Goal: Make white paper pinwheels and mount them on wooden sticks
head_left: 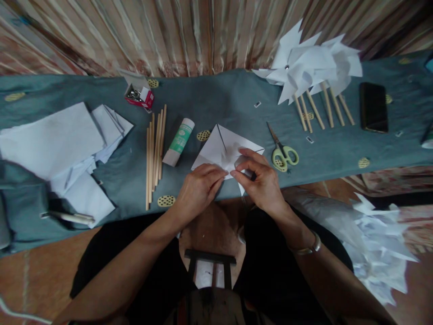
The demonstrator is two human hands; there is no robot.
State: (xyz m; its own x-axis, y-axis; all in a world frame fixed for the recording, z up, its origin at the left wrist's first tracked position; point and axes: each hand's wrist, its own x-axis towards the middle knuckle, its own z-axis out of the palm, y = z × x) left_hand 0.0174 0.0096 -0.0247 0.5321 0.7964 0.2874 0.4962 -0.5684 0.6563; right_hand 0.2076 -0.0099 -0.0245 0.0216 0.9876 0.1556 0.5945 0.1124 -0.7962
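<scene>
A white paper square (209, 152) with slits cut in from its corners lies at the table's front edge, between my hands. My left hand (202, 184) pinches its near edge with thumb and forefinger. From the other side my right hand (259, 178) closes thumb and fingers on a paper flap, the fingertips of both hands almost meeting. One corner of the paper pokes out below my right hand. Left of the paper lies a glue stick (179, 141) with a green label. Green-handled scissors (284, 155) rest just right of my right hand.
Several wooden sticks (156, 158) lie left of the glue. A red box of metal pins (139, 95) stands open behind them. White paper sheets (54, 135) are heaped far left. Finished paper pinwheels (311, 63) and a phone (373, 107) lie right; more pinwheels (382, 243) sit below.
</scene>
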